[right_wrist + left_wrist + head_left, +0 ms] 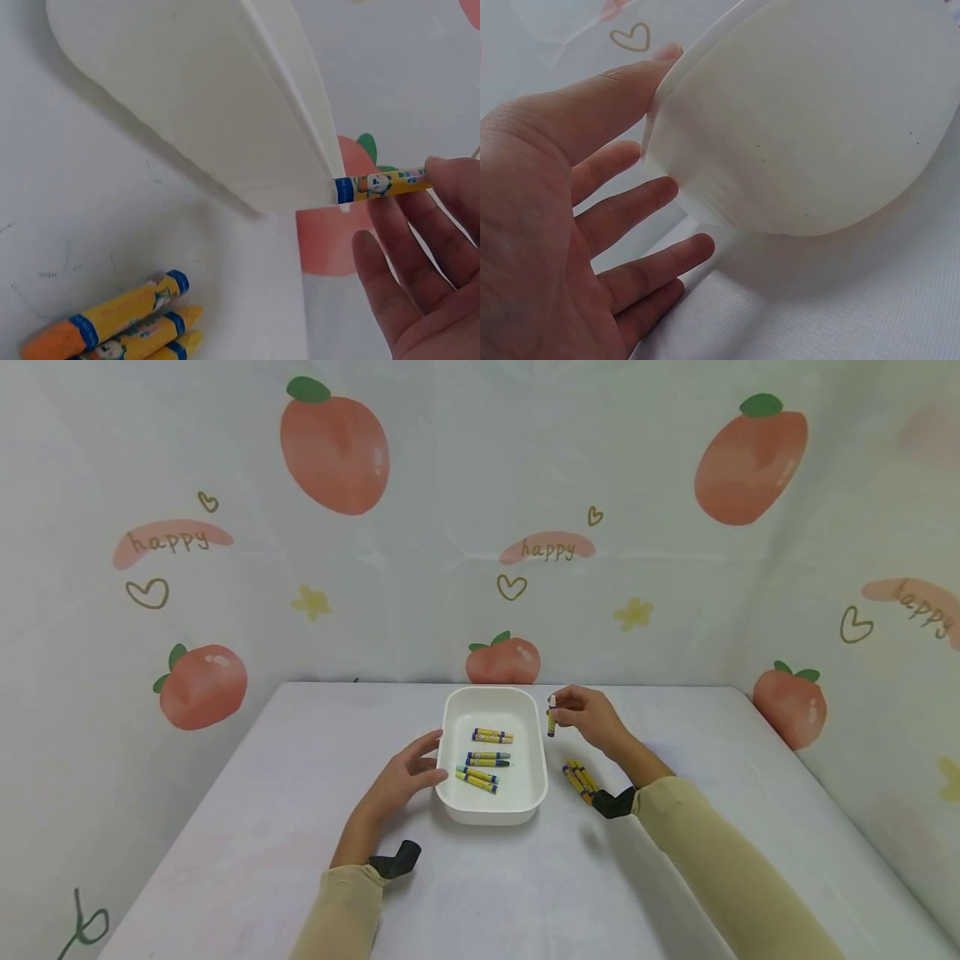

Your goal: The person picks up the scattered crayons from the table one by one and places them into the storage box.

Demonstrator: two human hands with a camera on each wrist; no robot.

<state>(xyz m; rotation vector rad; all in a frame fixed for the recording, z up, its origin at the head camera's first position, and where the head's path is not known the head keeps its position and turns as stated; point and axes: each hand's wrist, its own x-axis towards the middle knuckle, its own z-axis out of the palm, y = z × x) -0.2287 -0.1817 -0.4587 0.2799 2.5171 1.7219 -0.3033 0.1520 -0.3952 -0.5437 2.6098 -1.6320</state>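
Observation:
A white crayon [552,718] with a yellow and blue wrapper stands nearly upright, pinched by my right hand [588,717] just right of the white tray [543,777]. In the right wrist view, the crayon [381,184] shows its pale end beside the tray's rim. My left hand [401,779] rests against the tray's left side. Its thumb lies at the rim, and loosely spread, fairly straight fingers touch the outer wall in the left wrist view. Several crayons lie inside the tray in pairs: a peach-toned pair [492,737], a grey-and-black pair [487,760] and a light-blue-and-yellow pair [477,779].
Several orange and yellow crayons [579,779] lie together on the white cloth-covered table [480,893], right of the tray and partly behind the right wrist's black strap [615,803]. A fruit-patterned curtain [450,460] hangs behind the table and along its sides.

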